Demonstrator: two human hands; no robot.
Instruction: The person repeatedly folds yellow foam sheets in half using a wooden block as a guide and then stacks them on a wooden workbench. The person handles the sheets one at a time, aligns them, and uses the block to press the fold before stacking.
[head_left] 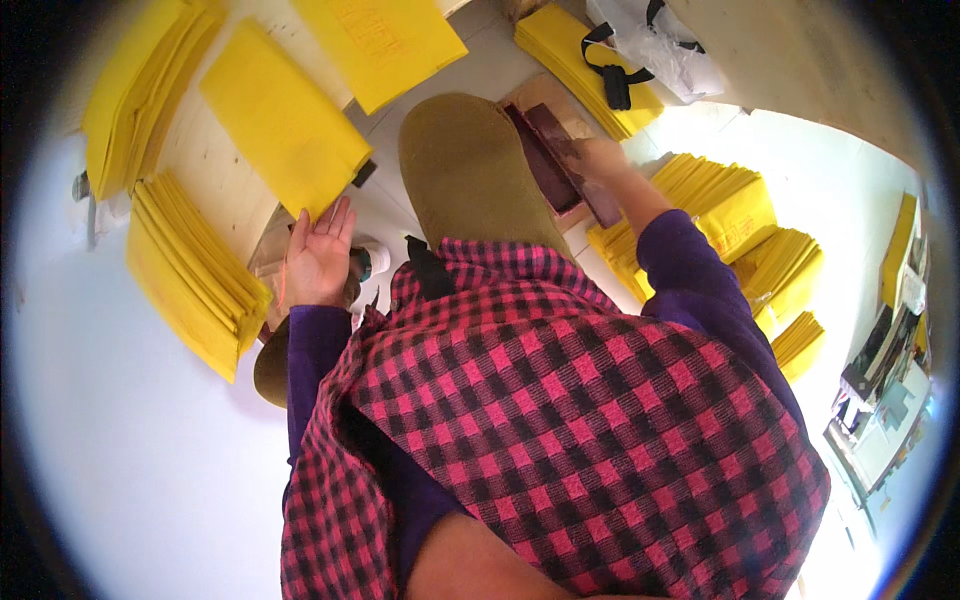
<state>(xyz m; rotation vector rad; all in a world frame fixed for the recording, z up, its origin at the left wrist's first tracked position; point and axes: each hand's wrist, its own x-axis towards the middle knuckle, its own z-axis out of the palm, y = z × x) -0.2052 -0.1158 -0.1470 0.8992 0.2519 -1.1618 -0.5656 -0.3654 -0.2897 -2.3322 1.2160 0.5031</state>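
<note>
My left hand (320, 255) is open, palm up and fingers stretched out, with its fingertips at the near edge of a flat yellow folded sheet (285, 115). That sheet lies on a pale wooden board (205, 120); a small dark piece (364, 173) sticks out from its right corner. At the far right, my right hand (598, 162), slightly blurred, is closed round a long dark red stamp block (560, 135). The block is over or against a shallow dark red ink tray (540, 160); whether they touch I cannot tell. Another yellow sheet (380, 45) with red print lies farther off.
Stacks of yellow sheets stand on the left (190, 270), at the far left (140, 90) and on the right (710, 205). A clear plastic bag and black strap (617, 85) rest on a yellow stack (560, 50). My knee in brown cloth (470, 160) lies between my hands.
</note>
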